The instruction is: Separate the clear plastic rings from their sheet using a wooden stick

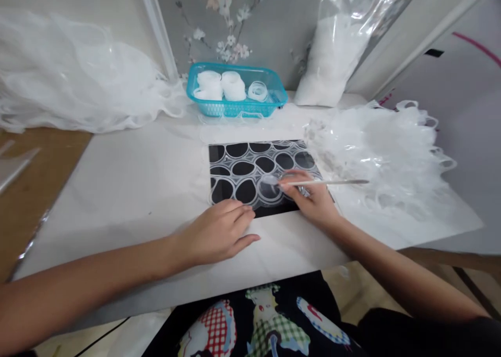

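Observation:
On the white table lies a black sheet [242, 168] under a clear-white layer patterned with rounded cut-out holes. My left hand [223, 229] rests flat at its lower left edge, fingers stretched out. Over the right part of the sheet, my right hand [305, 192] is closed around a thin pale stick [332, 182] that points to the right. The fingertips of that hand are beside a translucent round piece [269, 186] in one of the holes. Whether they also pinch this piece cannot be made out.
A turquoise basket [238, 110] with rolled white strips [233, 85] stands behind the sheet. Piles of white translucent cut sheets lie at the left [86, 80] and right [383, 148]. A clear bag of white material [332, 54] leans at the back right.

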Available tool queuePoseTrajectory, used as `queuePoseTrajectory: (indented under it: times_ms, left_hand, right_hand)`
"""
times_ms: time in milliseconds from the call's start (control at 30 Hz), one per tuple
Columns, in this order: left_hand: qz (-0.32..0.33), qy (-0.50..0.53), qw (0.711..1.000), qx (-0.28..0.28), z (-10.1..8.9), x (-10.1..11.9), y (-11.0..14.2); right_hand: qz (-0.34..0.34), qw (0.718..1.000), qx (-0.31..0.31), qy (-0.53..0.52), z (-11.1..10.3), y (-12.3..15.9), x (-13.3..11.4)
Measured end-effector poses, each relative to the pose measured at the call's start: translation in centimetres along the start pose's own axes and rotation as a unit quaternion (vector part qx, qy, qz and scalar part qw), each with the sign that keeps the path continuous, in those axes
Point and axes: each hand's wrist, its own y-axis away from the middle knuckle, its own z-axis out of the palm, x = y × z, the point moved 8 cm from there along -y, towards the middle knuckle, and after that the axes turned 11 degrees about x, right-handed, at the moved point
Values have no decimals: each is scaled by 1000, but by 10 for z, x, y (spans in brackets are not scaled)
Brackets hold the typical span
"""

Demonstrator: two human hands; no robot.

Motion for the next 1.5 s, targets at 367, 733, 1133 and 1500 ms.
queuePoseTrajectory:
  times_ms: [367,733,1133,1500]
  left_hand:
    - [70,-71,995,5,29,19,-24]
    - [-33,46,998,-6,31,1,-21]
    - [92,-32,995,7,54,32,-61]
    - [9,51,999,4,66,19,-67]
  right_hand:
    - [-9,998,-53,-16,20,23,8]
    - [-99,958,180,200,-38,-23,0]
    - [85,996,-3,-27,-24,30,41]
    - [-157,970,-7,184,-17,35,17]
